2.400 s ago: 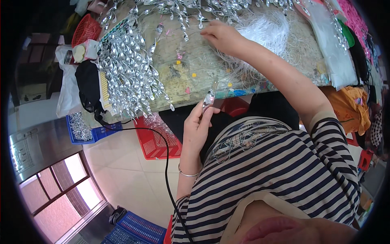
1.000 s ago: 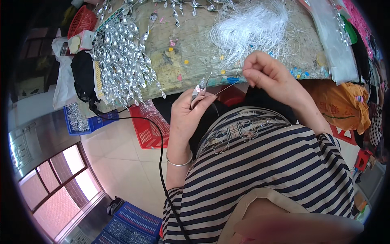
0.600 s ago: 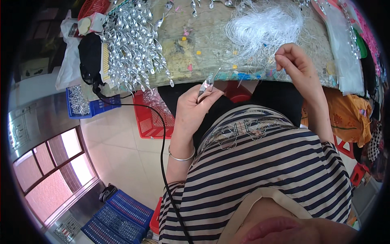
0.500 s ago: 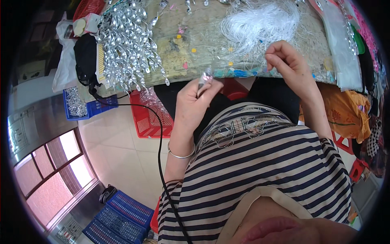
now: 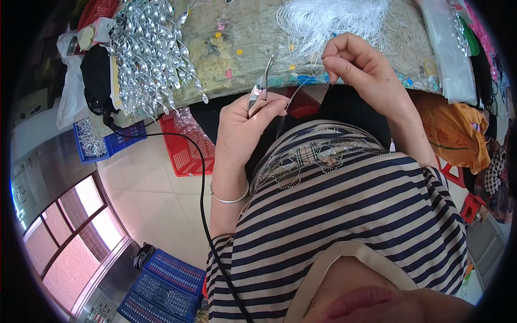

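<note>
My left hand [image 5: 245, 121] is closed around a slim, shiny silver piece [image 5: 264, 78] with a curved, pointed upper end; whether it is a tool or a twisted ornament I cannot tell. Its thumb and index finger also pinch a thin pale thread [image 5: 298, 91], which runs up toward my right hand [image 5: 358, 64]. The right thumb and index finger are pressed together at the thread's far side, in front of the table edge. Beyond that hand lies a loose heap of white threads [image 5: 328, 21]. Twisted silver ornaments [image 5: 153, 51] lie massed at the table's left.
The worn, stained table [image 5: 231, 72] spans the far side. Below it stand a red plastic basket [image 5: 186, 153] and a blue basket [image 5: 121, 141]. A black cable [image 5: 203, 183] hangs along my left side. Clear plastic bags [image 5: 449, 64] and an orange bag [image 5: 458, 134] are on the right.
Both hands have shifted a little left, and the right one is also farther up. The silver piece now stands with its curved end showing, and a thread shows between the hands.
</note>
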